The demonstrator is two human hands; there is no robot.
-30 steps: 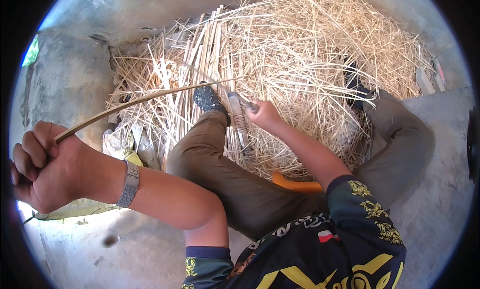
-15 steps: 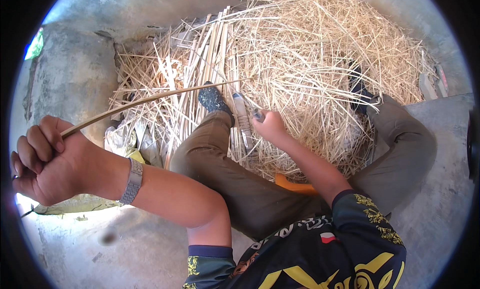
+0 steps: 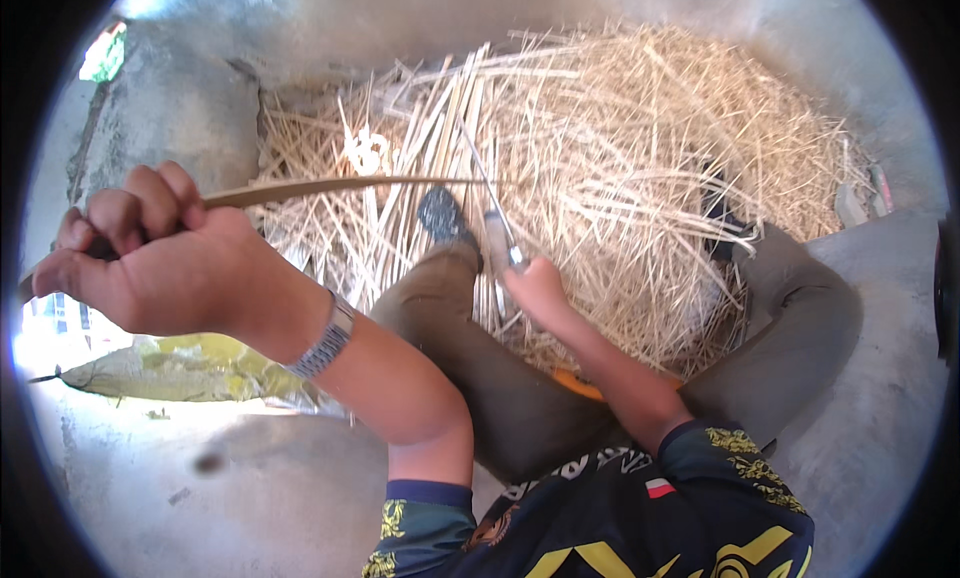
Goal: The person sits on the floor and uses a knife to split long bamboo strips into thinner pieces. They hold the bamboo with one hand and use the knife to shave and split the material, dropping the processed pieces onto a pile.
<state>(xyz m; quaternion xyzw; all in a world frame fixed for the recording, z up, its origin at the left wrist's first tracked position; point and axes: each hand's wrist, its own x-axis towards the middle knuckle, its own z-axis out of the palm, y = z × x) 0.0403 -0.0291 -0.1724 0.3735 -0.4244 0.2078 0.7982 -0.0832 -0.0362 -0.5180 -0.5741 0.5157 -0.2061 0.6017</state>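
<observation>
My left hand (image 3: 165, 248) is raised at the left, its fingers wrapped round a long, thin bamboo strip (image 3: 310, 188). The strip bows slightly as it reaches rightward over the straw, and its thin far end lies close to the knife blade; whether they touch, I cannot tell. In my right hand (image 3: 537, 286), in front of my shin, is the handle of a slim knife (image 3: 487, 178) with its narrow blade pointing up and away. A flat tool (image 3: 497, 240), partly hidden by the right hand, lies beside my foot.
A large heap of thin shavings (image 3: 650, 128) covers the far floor. Longer split strips (image 3: 455, 113) lie left of it. My dark shoe (image 3: 442, 216) rests among them. Concrete walls (image 3: 190, 128) stand behind and left. A yellowish sack (image 3: 190, 368) lies below my left arm; something orange (image 3: 578, 383) shows between my legs.
My left hand has moved up and rightward, bringing the bamboo strip nearly level. The knife has turned, so its blade now points up and away. The whole view has shifted slightly.
</observation>
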